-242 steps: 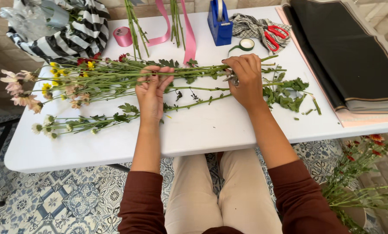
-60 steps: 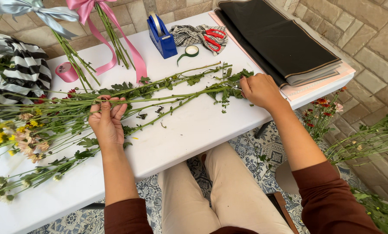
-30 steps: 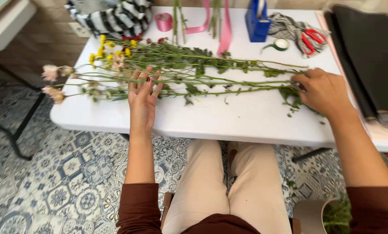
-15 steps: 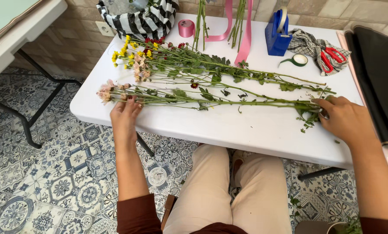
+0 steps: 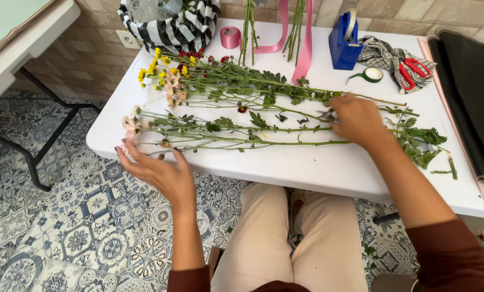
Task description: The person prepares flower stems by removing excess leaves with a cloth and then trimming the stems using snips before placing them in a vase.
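— White table over patterned tile; where are the hands?
— Left hand lies open, fingers spread, at the table's edge beside the pale blooms. Right hand rests on the long flower stems; its grip is unclear.

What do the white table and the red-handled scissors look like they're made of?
The white table looks like moulded plastic: matte, with rounded edges. The scissors seem to have glossy red plastic handles; their blades lie mostly hidden against the checked cloth, so metal is only a guess.
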